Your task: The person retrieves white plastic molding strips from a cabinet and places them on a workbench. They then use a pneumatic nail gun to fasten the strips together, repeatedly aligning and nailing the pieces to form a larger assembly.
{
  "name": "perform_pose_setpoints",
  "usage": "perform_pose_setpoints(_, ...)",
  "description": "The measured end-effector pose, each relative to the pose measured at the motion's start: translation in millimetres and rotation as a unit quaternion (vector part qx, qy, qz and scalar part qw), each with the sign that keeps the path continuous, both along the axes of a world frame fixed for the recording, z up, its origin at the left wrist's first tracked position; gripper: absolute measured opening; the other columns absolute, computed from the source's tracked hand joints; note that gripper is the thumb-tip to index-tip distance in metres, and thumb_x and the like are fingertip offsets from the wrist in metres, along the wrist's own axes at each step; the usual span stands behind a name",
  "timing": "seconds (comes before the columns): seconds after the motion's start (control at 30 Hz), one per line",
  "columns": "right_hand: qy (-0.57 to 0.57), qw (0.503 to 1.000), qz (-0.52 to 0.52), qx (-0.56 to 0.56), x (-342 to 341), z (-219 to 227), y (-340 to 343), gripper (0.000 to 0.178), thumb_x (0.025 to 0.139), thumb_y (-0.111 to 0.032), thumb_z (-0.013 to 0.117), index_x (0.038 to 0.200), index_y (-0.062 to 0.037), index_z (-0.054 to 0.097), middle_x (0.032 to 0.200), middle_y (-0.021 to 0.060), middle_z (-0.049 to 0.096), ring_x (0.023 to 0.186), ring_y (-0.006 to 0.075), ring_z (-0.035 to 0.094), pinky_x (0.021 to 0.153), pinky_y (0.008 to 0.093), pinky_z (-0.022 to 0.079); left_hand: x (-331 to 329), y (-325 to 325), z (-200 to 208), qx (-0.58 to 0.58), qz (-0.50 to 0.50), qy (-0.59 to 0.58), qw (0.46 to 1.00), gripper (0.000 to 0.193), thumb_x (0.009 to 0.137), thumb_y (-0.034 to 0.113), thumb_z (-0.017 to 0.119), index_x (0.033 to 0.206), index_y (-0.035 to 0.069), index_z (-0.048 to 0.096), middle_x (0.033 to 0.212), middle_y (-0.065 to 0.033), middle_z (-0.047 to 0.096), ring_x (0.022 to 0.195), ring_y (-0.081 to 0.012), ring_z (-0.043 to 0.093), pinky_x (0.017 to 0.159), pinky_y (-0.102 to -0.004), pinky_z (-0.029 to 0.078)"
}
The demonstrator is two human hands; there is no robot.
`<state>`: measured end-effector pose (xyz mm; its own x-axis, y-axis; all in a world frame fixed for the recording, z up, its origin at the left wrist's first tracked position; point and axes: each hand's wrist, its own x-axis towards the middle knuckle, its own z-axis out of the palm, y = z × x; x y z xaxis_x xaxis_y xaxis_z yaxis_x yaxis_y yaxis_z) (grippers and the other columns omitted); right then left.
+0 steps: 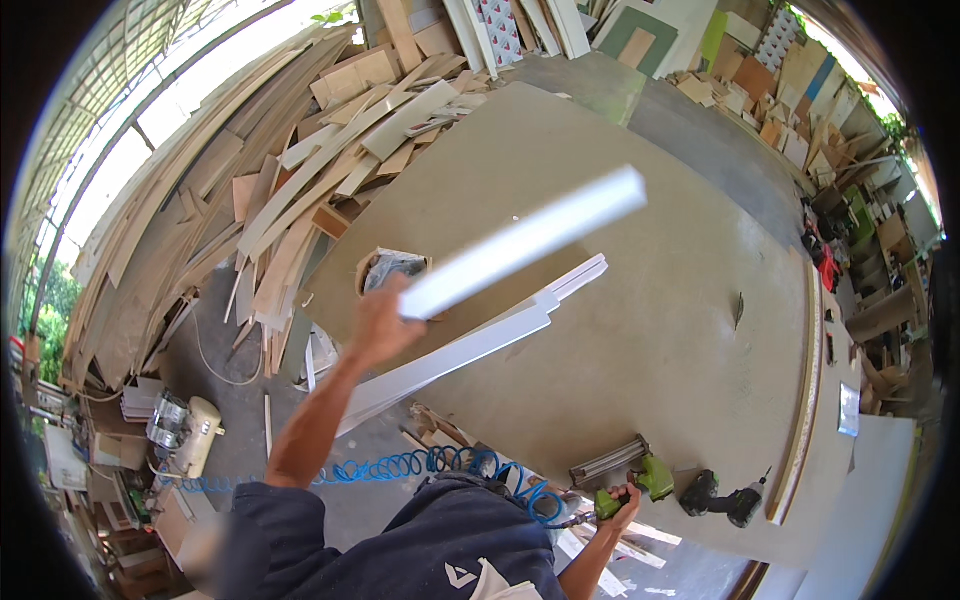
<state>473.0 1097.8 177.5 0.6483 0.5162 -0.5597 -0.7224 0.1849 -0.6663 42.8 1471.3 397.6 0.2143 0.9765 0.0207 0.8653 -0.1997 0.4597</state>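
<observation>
My left hand (383, 322) is closed round one end of a white board strip (530, 240), blurred by motion and raised over the large brown-grey worktop. My right hand (620, 510) grips the handle of a green pneumatic nail gun (652, 478) at the worktop's near edge. A blue coiled air hose (400, 466) runs from the nail gun across my body to the left. Beneath the raised strip, several white strips (470, 345) lie stacked, sticking out past the worktop's left edge. Close behind my left hand stands an open box (395, 268) with dark contents that I cannot make out.
Black cordless drills (725, 498) lie right of the nail gun. A long narrow strip (805, 400) runs along the worktop's (660, 350) right side. Piled wood offcuts (350, 140) crowd the far left. An air compressor (190, 437) stands on the floor at left.
</observation>
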Motion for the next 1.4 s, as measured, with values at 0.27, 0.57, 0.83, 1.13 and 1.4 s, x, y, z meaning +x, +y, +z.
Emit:
perform_pose_setpoints(0.27, -0.039, 0.996, -0.035, -0.077, -23, 15, 19, 0.017, 0.085, -0.010, 0.065, 0.097, -0.0003, 0.056, 0.075, 0.0087, 0.056, 0.061, 0.0228, 0.057, 0.066, 0.0430, 0.056, -200, 98, -129, 0.162, 0.318, 0.166, 0.919, 0.066, 0.075, 0.024, 0.080, 0.133, 0.006, 0.055, 0.105, -0.0217, 0.071, 0.096, -0.0419, 0.069, 0.085, -0.0511, 0.055)
perform_pose_setpoints(0.57, -0.275, 0.792, 0.246, -0.486, 21, 57, 13, 0.042, 0.084, -0.033, 0.074, 0.078, 0.0085, 0.068, 0.071, 0.0174, 0.070, 0.050, 0.0238, 0.067, 0.046, 0.0322, 0.055, -176, 80, -158, 0.021, 0.357, 0.174, 0.917, 0.052, 0.079, 0.009, 0.075, 0.126, 0.004, 0.053, 0.115, -0.0224, 0.067, 0.106, -0.0425, 0.066, 0.091, -0.0525, 0.053)
perform_pose_setpoints(0.83, -0.273, 0.708, 0.387, -0.525, 39, 68, 11, 0.054, 0.089, -0.045, 0.069, 0.084, 0.0092, 0.070, 0.066, 0.0171, 0.071, 0.049, 0.0224, 0.069, 0.047, 0.0305, 0.056, -190, 95, -210, 0.081, 0.256, 0.110, 0.957, 0.052, 0.080, 0.006, 0.073, 0.127, 0.001, 0.050, 0.122, -0.0242, 0.059, 0.115, -0.0425, 0.060, 0.094, -0.0508, 0.049)
perform_pose_setpoints(1.13, -0.536, 0.546, 0.324, -0.556, 54, 91, 25, 0.057, 0.087, -0.054, 0.067, 0.077, 0.0019, 0.071, 0.073, 0.0166, 0.071, 0.077, 0.0340, 0.072, 0.079, 0.0455, 0.054, -192, 31, -171, 0.045, 0.289, 0.004, 0.956, 0.053, 0.079, 0.025, 0.078, 0.121, -0.001, 0.058, 0.115, -0.0261, 0.062, 0.111, -0.0439, 0.059, 0.097, -0.0495, 0.047)
perform_pose_setpoints(1.4, -0.618, 0.678, 0.336, -0.212, 35, 93, 177, 0.035, 0.091, -0.030, 0.072, 0.107, 0.0004, 0.068, 0.099, 0.0180, 0.072, 0.088, 0.0371, 0.069, 0.079, 0.0422, 0.054, -253, -140, -174, -0.029, 0.449, -0.027, 0.893, 0.050, 0.087, 0.041, 0.071, 0.114, -0.001, 0.070, 0.107, -0.0244, 0.071, 0.105, -0.0374, 0.068, 0.091, -0.0458, 0.051)
